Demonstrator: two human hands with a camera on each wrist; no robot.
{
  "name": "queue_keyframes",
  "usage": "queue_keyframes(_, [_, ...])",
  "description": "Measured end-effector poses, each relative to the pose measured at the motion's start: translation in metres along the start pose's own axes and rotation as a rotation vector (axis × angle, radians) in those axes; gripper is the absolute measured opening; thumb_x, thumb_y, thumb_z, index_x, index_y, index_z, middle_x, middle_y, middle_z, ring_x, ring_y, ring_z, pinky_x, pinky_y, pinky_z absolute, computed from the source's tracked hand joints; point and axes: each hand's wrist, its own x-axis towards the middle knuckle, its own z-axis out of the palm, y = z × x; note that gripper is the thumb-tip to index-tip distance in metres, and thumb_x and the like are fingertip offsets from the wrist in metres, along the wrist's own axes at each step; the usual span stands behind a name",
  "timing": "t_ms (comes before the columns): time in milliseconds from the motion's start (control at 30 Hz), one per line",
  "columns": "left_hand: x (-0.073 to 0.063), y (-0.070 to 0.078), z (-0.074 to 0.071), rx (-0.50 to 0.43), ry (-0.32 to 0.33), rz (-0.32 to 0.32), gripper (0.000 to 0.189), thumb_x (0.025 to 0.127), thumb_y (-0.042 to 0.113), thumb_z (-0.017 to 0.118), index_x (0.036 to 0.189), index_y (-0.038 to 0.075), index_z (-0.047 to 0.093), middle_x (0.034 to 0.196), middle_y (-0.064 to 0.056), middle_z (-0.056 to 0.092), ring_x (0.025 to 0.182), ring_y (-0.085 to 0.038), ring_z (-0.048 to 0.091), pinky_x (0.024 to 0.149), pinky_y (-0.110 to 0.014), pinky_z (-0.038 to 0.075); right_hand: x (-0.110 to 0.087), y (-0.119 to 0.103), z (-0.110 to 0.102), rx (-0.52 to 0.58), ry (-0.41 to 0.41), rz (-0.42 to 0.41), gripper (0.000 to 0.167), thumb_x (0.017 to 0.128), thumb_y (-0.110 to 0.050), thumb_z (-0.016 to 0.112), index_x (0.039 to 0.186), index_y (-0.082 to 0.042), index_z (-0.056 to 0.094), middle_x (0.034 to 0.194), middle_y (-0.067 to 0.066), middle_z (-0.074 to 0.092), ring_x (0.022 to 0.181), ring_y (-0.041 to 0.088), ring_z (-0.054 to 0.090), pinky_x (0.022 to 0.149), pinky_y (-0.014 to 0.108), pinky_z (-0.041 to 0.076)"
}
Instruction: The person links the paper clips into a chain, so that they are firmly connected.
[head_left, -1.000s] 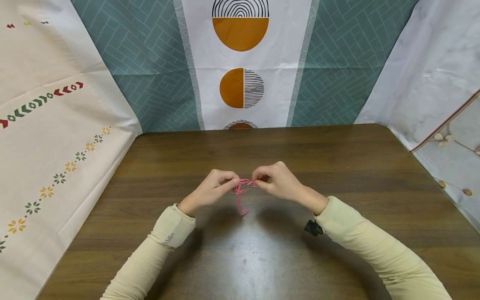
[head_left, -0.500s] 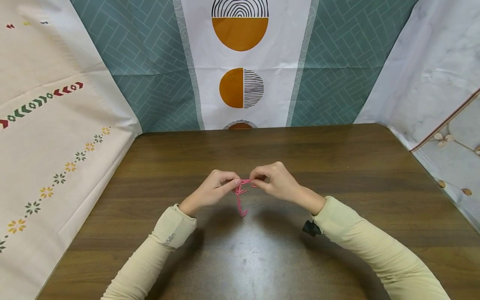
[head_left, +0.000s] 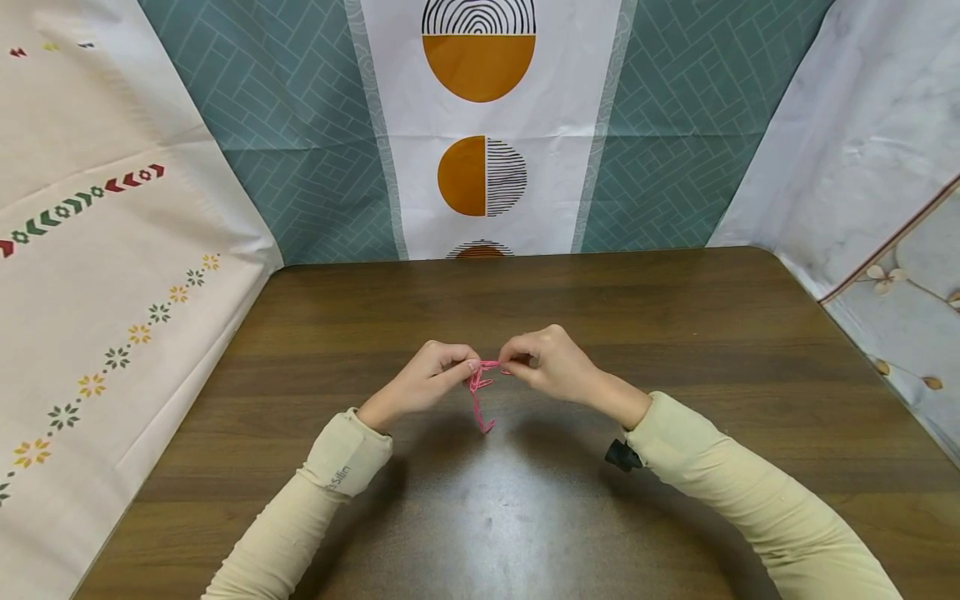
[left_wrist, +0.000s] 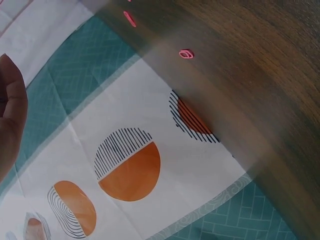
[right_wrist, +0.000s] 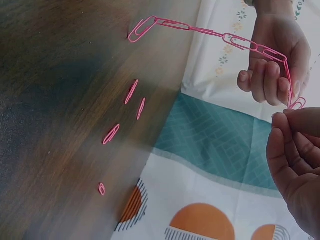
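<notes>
My left hand [head_left: 431,373] pinches a chain of pink paper clips [head_left: 477,404] between thumb and index finger, over the middle of the table. The chain hangs from those fingertips, its lowest clip bent sideways. Close by on the right, my right hand [head_left: 553,364] pinches a pink paper clip right at the chain's held end; its fingertips cover most of that clip. In the right wrist view the linked clips [right_wrist: 205,31] stretch away from the left hand [right_wrist: 275,65]. At the edge of the left wrist view only part of a hand [left_wrist: 12,110] shows.
Several loose pink paper clips [right_wrist: 111,134] lie on the brown wooden table [head_left: 675,317] beneath the hands. A patterned cloth [head_left: 495,117] hangs behind the table's far edge. A dark object [head_left: 624,456] sits beside the right sleeve cuff.
My right hand has shifted slightly left, bringing its fingertips up to the chain's held end. The chain's hanging tail has swayed a little. The left hand has barely moved.
</notes>
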Motion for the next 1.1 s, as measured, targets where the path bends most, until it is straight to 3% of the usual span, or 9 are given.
queue_keyframes(167, [-0.0002, 0.0006, -0.0001, -0.008, 0.001, -0.007, 0.021, 0.091, 0.0, 0.049, 0.074, -0.002, 0.061, 0.069, -0.005, 0.059, 0.064, -0.033, 0.052, 0.061, -0.031, 0.047, 0.0001, 0.0, -0.0001, -0.002, 0.001, -0.006, 0.014, 0.07, 0.008, 0.072, 0.071, -0.004, 0.065, 0.066, 0.001, 0.064, 0.052, 0.004, 0.052, 0.045, 0.026, 0.045])
queue_keyframes(333, [-0.0005, 0.0008, 0.0004, -0.028, 0.005, -0.012, 0.022, 0.091, -0.001, 0.049, 0.072, 0.001, 0.059, 0.068, -0.003, 0.056, 0.064, -0.021, 0.05, 0.061, -0.029, 0.044, -0.0008, 0.0009, 0.0006, 0.04, 0.009, 0.019, 0.013, 0.07, 0.008, 0.072, 0.073, -0.003, 0.065, 0.068, 0.002, 0.065, 0.056, 0.005, 0.057, 0.051, 0.021, 0.046])
queue_keyframes(567, [-0.0014, 0.0022, -0.0007, -0.065, -0.004, -0.028, 0.021, 0.091, -0.003, 0.047, 0.074, -0.001, 0.058, 0.069, -0.003, 0.055, 0.064, -0.015, 0.048, 0.062, -0.025, 0.043, -0.0034, 0.0016, 0.0031, 0.169, 0.013, 0.153, 0.007, 0.075, 0.004, 0.07, 0.075, -0.002, 0.066, 0.069, 0.002, 0.066, 0.059, 0.007, 0.058, 0.054, 0.023, 0.048])
queue_keyframes(867, [0.0003, 0.0067, -0.0001, -0.037, -0.014, 0.007, 0.02, 0.091, -0.002, 0.049, 0.074, -0.001, 0.059, 0.067, -0.003, 0.054, 0.06, -0.013, 0.046, 0.057, -0.029, 0.043, -0.0069, 0.0029, 0.003, 0.153, -0.01, 0.185, 0.011, 0.074, 0.005, 0.07, 0.073, -0.004, 0.066, 0.069, 0.001, 0.065, 0.061, 0.006, 0.058, 0.056, 0.023, 0.049])
queue_keyframes(1100, [-0.0029, 0.0073, -0.0026, -0.009, 0.016, -0.017, 0.018, 0.09, -0.003, 0.05, 0.075, -0.001, 0.06, 0.067, -0.003, 0.055, 0.061, -0.01, 0.048, 0.058, -0.025, 0.045, -0.0088, 0.0042, 0.0019, 0.174, -0.018, 0.218, 0.008, 0.076, 0.002, 0.07, 0.076, -0.005, 0.066, 0.073, 0.0, 0.066, 0.063, 0.007, 0.059, 0.058, 0.023, 0.049])
